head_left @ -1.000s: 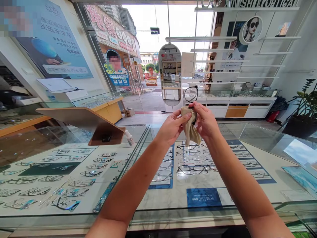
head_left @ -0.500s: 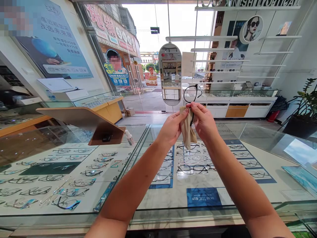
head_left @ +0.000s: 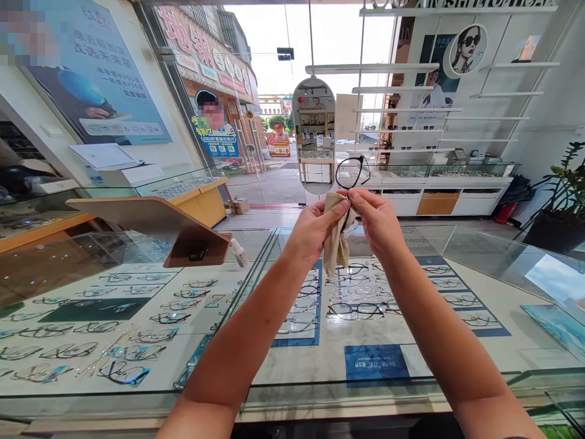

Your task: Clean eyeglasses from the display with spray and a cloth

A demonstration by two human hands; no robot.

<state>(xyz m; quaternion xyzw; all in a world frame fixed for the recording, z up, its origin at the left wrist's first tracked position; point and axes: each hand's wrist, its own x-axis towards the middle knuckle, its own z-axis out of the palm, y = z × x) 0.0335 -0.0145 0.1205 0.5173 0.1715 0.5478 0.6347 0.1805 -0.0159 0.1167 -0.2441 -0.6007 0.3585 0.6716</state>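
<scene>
Black-rimmed eyeglasses (head_left: 360,171) are held up in front of me, one rim standing above my fingers and the lower part partly hidden by hands and cloth. My right hand (head_left: 377,218) pinches the frame near its middle. Closed on a beige cleaning cloth (head_left: 336,244), my left hand (head_left: 314,230) presses it against the lower part of the glasses, thumb on top. The cloth hangs loosely below the fingers. Both hands nearly touch at the fingertips, above the glass display case (head_left: 315,372).
Rows of eyeglass frames (head_left: 356,311) lie inside the case beneath my arms. On the left stand a brown tilted board (head_left: 150,222) and a small white bottle (head_left: 238,253). An oval mirror (head_left: 314,134) is beyond, with a potted plant (head_left: 562,207) at right.
Both hands have shifted slightly left with the glasses. The cloth has moved left and spread a little, and its hanging folds have changed shape.
</scene>
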